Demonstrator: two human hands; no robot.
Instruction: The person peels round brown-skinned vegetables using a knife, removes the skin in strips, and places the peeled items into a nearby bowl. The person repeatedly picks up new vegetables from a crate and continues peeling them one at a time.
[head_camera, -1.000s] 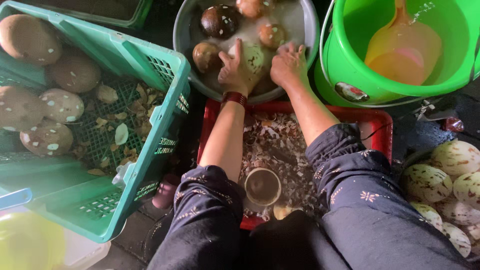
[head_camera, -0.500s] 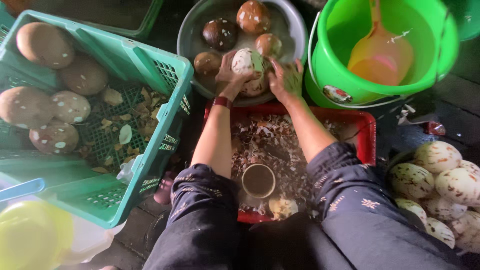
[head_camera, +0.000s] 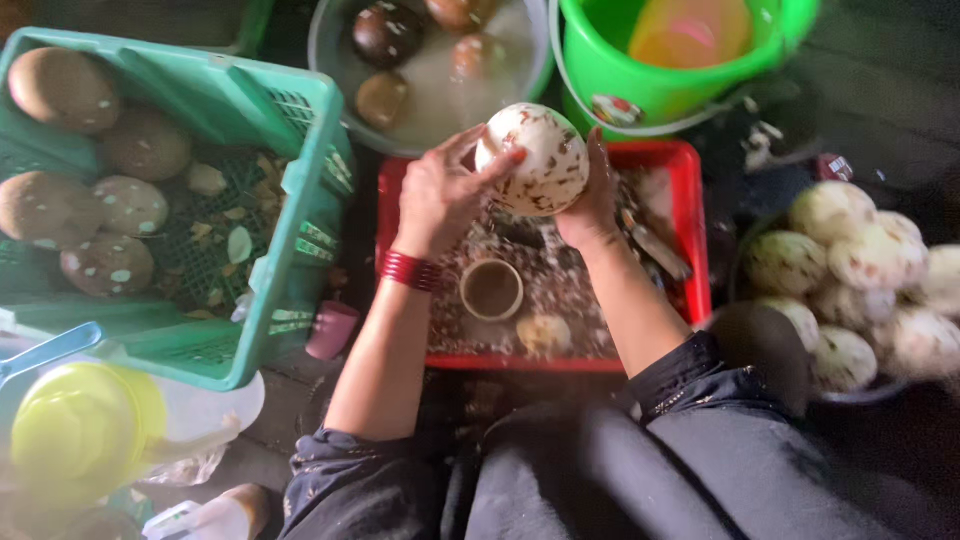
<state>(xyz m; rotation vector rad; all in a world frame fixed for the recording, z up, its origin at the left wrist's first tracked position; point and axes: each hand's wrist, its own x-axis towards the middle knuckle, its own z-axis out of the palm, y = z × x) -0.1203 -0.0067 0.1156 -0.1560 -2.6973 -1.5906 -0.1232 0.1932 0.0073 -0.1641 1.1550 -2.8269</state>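
Observation:
Both my hands hold one round, mostly peeled white fruit (head_camera: 535, 160) with brown specks, lifted over the red tray (head_camera: 690, 215). My left hand (head_camera: 440, 195), with red bangles at the wrist, grips its left side. My right hand (head_camera: 592, 205) cups its right side from behind. Brown peelings, a small round cup (head_camera: 491, 289) and a pale piece (head_camera: 543, 333) lie in the tray below. A metal basin (head_camera: 330, 45) of cloudy water with several brown fruits (head_camera: 385, 30) stands just beyond the tray.
A teal plastic crate (head_camera: 300, 210) at the left holds several brown, partly scraped fruits. A green bucket (head_camera: 640, 75) with a yellow-orange scoop is at the top right. Peeled white fruits (head_camera: 860, 270) pile up at the right. A yellow lid (head_camera: 85, 425) sits at the bottom left.
My hands were down in the basin on a fruit. They have lifted it out and brought it toward me, over the red tray.

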